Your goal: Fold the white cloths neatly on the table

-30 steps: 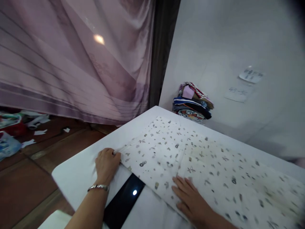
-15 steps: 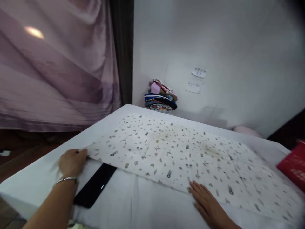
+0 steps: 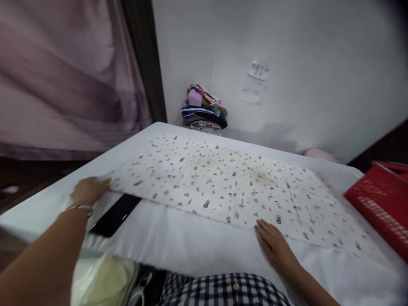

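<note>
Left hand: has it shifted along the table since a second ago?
No. The left hand still sits at the near left corner of the patterned cloth, just left of the black phone, as before; only the camera has swung.

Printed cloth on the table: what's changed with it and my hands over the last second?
The right hand slid back off the printed cloth; its fingers now lie flat at the near edge. The view swung right, bringing a red basket into sight. The left hand stays at the cloth's left corner, the black phone still lies by that corner, and the folded clothes stack is unmoved.
</note>
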Available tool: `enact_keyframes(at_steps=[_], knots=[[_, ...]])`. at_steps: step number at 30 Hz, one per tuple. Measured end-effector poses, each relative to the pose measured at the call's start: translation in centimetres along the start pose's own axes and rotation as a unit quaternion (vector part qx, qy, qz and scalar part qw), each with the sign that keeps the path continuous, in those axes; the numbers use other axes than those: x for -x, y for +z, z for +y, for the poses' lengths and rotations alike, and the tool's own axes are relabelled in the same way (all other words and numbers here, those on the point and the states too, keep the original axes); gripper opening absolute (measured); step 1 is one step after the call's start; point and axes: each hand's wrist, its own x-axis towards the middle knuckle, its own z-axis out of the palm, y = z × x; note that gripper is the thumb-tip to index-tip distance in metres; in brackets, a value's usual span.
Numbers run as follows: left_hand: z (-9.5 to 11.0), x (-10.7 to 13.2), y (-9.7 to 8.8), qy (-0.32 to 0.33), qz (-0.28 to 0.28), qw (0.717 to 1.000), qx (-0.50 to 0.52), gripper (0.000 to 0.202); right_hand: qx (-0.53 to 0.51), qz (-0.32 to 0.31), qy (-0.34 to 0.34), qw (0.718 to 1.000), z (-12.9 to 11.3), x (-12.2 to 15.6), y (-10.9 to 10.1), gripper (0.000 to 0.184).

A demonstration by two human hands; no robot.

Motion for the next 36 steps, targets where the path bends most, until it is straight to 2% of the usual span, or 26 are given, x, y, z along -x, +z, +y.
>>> enact_keyframes(at_steps=[1,4,6,8,12,15,19,24,27,30,32,36], knots=[[0.1,0.3,0.0,0.014,0.002,1.0,0.002,0.042,-0.008,0.021,-0.02,1.0,-0.1,-0.5,0.4,0.04],[0.4,2.1,0.4,0.149,0.103,0.982,0.054,0.041,-0.042,0.064,-0.089,0.993,-1.0,-2.9,1.8,0.038],[0.8,4.1,0.8,0.205,0.119,0.967,0.095,0.035,-0.061,0.075,-0.125,0.987,-2.1,-5.0,2.7,0.035],[1.3,6.5,1.5,0.279,0.102,0.946,0.128,0.029,-0.074,0.076,-0.151,0.983,-3.7,-7.2,3.2,0.031],[2.6,11.5,3.2,0.448,0.022,0.884,0.134,0.024,-0.081,0.039,-0.174,0.981,-7.3,-10.9,3.5,0.028],[3.7,13.9,4.1,0.507,-0.002,0.854,0.117,0.023,-0.074,0.015,-0.171,0.982,-9.3,-12.8,3.5,0.027],[4.9,14.5,4.9,0.527,0.02,0.845,0.09,0.023,-0.066,0.001,-0.165,0.984,-10.3,-14.0,3.6,0.027],[5.6,13.5,5.0,0.548,0.036,0.835,0.032,0.025,-0.13,0.017,-0.152,0.98,-9.7,-14.3,3.3,0.028],[6.6,13.3,4.5,0.526,0.069,0.847,0.011,0.028,-0.158,0.063,-0.137,0.976,-9.3,-14.7,2.5,0.028],[7.6,13.4,4.1,0.483,0.098,0.87,0.018,0.029,-0.142,0.119,-0.141,0.973,-9.2,-15.1,2.0,0.028],[7.8,13.7,4.2,0.464,0.092,0.881,0.024,0.027,-0.135,0.119,-0.153,0.972,-9.3,-15.1,2.0,0.028],[7.1,14.2,4.4,0.469,0.027,0.882,0.032,0.027,-0.164,0.072,-0.154,0.972,-9.4,-14.5,2.4,0.028]])
